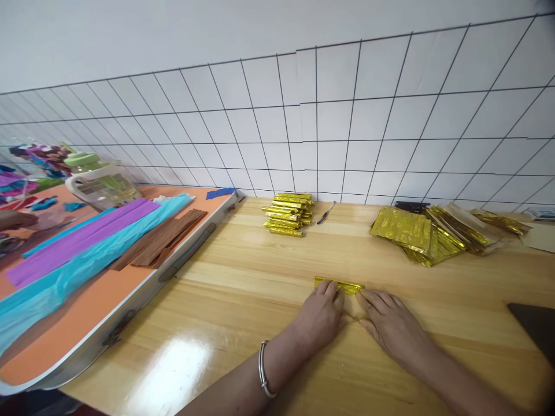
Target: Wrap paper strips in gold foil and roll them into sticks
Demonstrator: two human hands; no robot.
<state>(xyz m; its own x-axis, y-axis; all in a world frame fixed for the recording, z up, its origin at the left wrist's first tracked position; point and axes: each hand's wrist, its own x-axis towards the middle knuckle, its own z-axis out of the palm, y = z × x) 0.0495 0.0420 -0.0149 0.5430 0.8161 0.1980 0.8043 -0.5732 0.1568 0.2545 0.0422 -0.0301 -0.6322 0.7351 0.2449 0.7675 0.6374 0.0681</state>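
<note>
A narrow gold foil strip, folded or rolled lengthwise, lies on the wooden table in front of me. My left hand has its fingers curled over the strip's middle and presses it down. A silver bangle circles that wrist. At the strip's right end, my right hand rests with fingers stretched out, the index fingertip touching the foil. Both thumbs reach toward each other on the near side. Under my left fingers, part of the strip is hidden.
Gold rolls are piled near the wall, beside a pen. Flat gold foil sheets lie at the back right. A dark flat object is at the right edge. Leftward, an orange-topped table bears coloured crepe paper and a green-lidded jug; another person's hand shows there.
</note>
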